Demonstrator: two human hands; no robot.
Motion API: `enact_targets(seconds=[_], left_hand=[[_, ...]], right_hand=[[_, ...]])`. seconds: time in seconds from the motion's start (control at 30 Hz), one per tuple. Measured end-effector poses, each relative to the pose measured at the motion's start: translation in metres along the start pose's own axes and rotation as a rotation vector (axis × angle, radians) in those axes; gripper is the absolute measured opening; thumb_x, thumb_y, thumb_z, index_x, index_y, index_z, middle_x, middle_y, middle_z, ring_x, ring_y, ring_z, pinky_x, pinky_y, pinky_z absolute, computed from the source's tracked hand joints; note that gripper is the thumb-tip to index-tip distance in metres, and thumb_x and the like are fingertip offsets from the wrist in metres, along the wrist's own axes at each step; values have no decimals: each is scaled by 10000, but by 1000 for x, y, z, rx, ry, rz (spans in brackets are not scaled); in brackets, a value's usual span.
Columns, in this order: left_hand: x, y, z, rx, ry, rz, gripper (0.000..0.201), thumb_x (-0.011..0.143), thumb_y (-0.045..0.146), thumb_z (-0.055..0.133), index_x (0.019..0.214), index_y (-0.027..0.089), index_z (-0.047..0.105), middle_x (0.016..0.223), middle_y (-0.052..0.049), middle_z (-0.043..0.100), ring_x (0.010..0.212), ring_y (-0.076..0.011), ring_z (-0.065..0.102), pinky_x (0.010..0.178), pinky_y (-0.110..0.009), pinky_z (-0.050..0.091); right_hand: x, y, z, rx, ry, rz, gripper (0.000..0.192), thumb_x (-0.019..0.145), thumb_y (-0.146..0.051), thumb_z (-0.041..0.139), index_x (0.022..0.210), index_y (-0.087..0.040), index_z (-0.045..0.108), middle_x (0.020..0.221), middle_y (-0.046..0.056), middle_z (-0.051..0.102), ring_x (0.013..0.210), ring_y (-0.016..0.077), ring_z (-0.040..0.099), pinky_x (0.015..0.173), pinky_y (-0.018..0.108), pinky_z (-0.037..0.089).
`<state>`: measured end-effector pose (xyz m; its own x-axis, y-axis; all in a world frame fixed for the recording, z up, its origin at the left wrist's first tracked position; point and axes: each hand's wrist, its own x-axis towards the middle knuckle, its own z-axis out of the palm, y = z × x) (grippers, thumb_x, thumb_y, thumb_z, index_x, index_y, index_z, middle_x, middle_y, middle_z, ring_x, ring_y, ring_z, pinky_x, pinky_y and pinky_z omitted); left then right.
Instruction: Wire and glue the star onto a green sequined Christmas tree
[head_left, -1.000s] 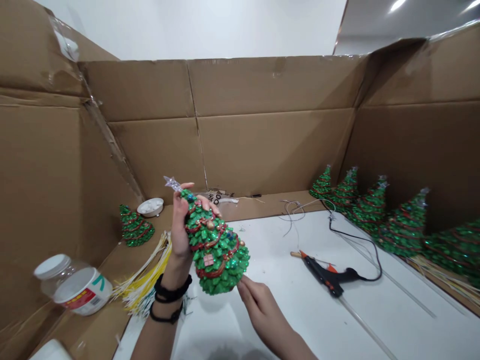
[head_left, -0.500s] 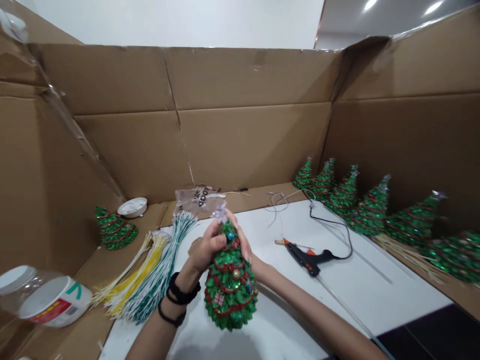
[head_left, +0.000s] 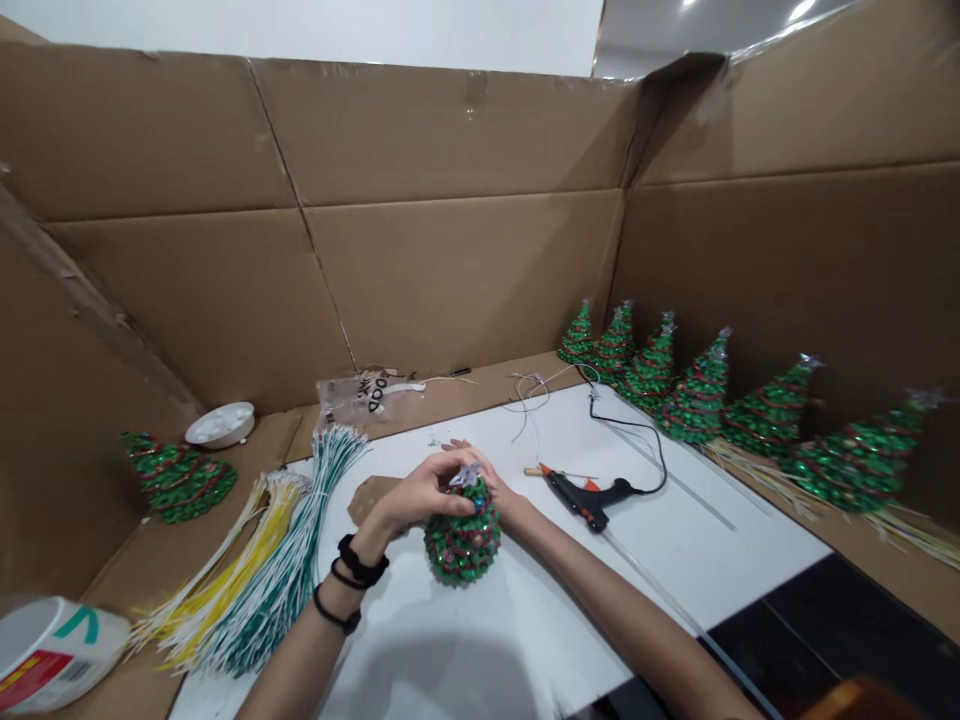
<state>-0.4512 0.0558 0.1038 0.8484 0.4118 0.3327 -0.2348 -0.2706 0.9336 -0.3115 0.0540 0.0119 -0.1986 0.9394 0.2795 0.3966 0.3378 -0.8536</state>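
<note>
Xmas tree [head_left: 463, 540] upright, L hand [head_left: 420, 492] fingers pinching its top, R hand [head_left: 501, 495] mostly hidden, grip unclear.

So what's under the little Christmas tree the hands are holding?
The tree stands on the white sheet covering the table. Both the left hand and right hand grip its top. Its base hides whatever lies directly beneath.

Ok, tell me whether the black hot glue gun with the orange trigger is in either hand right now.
No: the black hot glue gun lies on the white tabletop, while the left hand and right hand hold the green sequinned tree.
</note>
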Motion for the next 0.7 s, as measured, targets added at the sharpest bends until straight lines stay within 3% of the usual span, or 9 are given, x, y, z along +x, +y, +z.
enact_targets(seconds=[0.1, 0.2, 0.3, 0.37, 0.47, 0.53, 0.6, 0.7], left_hand=[[-3, -3, -14, -41, -129, -85, 361, 684, 491, 772, 884, 192, 747, 879, -81, 698, 914, -248, 634, 890, -383, 452], [-7, -8, -24, -104, -157, -144, 374, 679, 502, 772, 849, 170, 767, 853, -101, 704, 947, -278, 637, 942, -419, 432], [-11, -14, -26, -166, -112, -169, 383, 662, 493, 787, 833, 151, 766, 846, -108, 699, 935, -285, 641, 974, -449, 417], [-11, -19, -26, -215, -88, -176, 350, 663, 456, 797, 829, 150, 761, 838, -95, 691, 904, -268, 646, 986, -456, 409], [-12, -27, -27, -263, -83, -193, 332, 662, 426, 805, 833, 147, 750, 852, -89, 685, 915, -259, 644, 993, -452, 400], [-11, -32, -29, -237, -95, -195, 359, 656, 448, 803, 832, 141, 743, 884, -106, 688, 970, -278, 629, 984, -450, 401], [-11, -34, -31, -191, -108, -186, 403, 640, 487, 803, 830, 137, 738, 914, -123, 691, 1006, -295, 612, 974, -452, 401], [-13, -30, -33, -132, -107, -201, 443, 659, 511, 782, 881, 130, 732, 973, -145, 688, 1037, -303, 595, 958, -436, 402]], right_hand=[[6, 16, -3, -140, -100, -42, 373, 809, -273, 642, 1170, -178, 651, 1448, 114, 445, 1417, 289, 243, 1190, 469, 129], [7, 26, -6, -289, -180, -81, 464, 779, -237, 664, 1230, -134, 625, 1516, 168, 327, 1451, 296, 132, 1193, 461, 44], [7, 24, -14, -433, -223, -88, 506, 805, -190, 588, 1311, -168, 570, 1535, 147, 297, 1457, 293, 114, 1178, 496, 39], [5, 16, -28, -405, -180, -71, 584, 772, -85, 499, 1341, -211, 538, 1506, 102, 369, 1441, 269, 189, 1167, 528, 37], [-9, 3, -64, -240, -6, -54, 769, 641, 26, 346, 1344, -232, 522, 1387, 56, 524, 1321, 201, 412, 1163, 519, 113], [-28, -2, -95, -170, 90, -22, 794, 608, 17, 325, 1339, -223, 520, 1291, 58, 590, 1222, 186, 497, 1114, 451, 283], [-53, 0, -125, -249, 76, 52, 716, 623, -2, 351, 1271, -219, 568, 1248, 67, 600, 1188, 200, 503, 1060, 418, 357], [-92, 13, -154, -472, -51, 169, 540, 655, -22, 421, 1120, -196, 636, 1150, 106, 613, 1135, 242, 500, 993, 412, 401]])
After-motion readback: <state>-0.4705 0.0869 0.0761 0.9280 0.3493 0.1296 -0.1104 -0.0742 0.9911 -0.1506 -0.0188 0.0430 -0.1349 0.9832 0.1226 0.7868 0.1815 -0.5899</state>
